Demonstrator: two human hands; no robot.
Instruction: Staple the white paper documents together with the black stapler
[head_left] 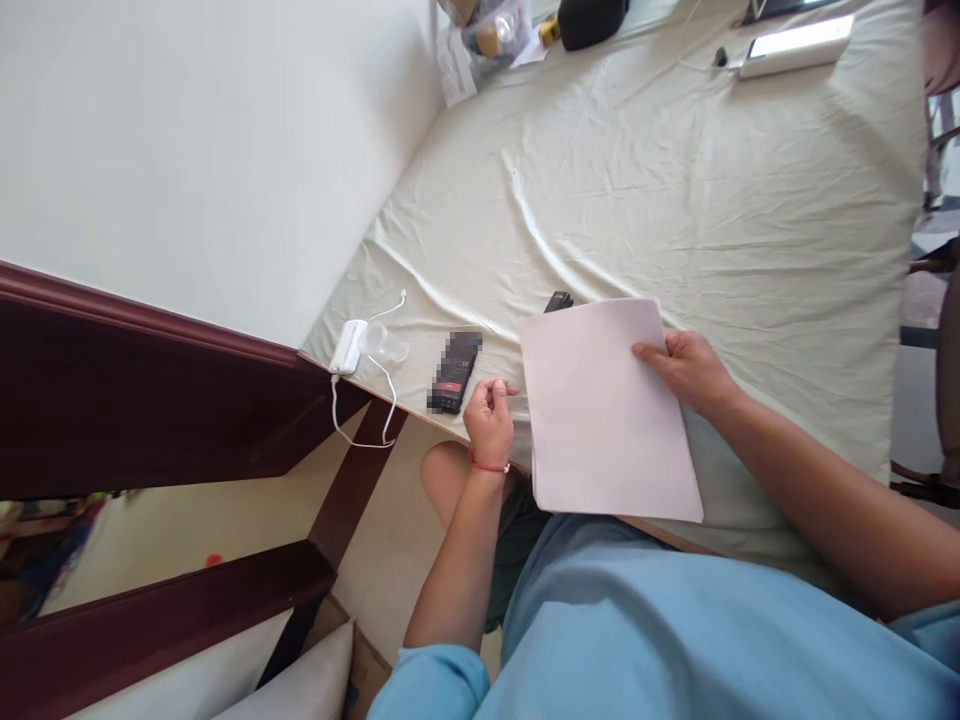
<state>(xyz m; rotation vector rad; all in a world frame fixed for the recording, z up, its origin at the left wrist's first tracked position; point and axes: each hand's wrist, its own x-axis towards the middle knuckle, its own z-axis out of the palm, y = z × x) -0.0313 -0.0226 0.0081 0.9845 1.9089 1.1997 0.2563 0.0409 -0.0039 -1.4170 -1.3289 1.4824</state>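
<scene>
A small stack of white paper [611,410] is held above the near edge of the cloth-covered table [787,250]. My right hand [694,370] grips its right edge, thumb on top and fingers underneath. Just left of the stack, my left hand [490,418] is closed with curled fingers, one finger pointing toward the paper; nothing shows in it. A black phone [456,372] with its screen lit lies close to my left hand. Behind the paper's top edge pokes out a black object [559,301], mostly hidden.
At the table's left corner are a white adapter [349,347] with a cable and a clear plastic cup [386,344]. A wall [225,150] borders the left. Far back are plastic bags [495,40], a black case [592,22] and a white power bank [796,47].
</scene>
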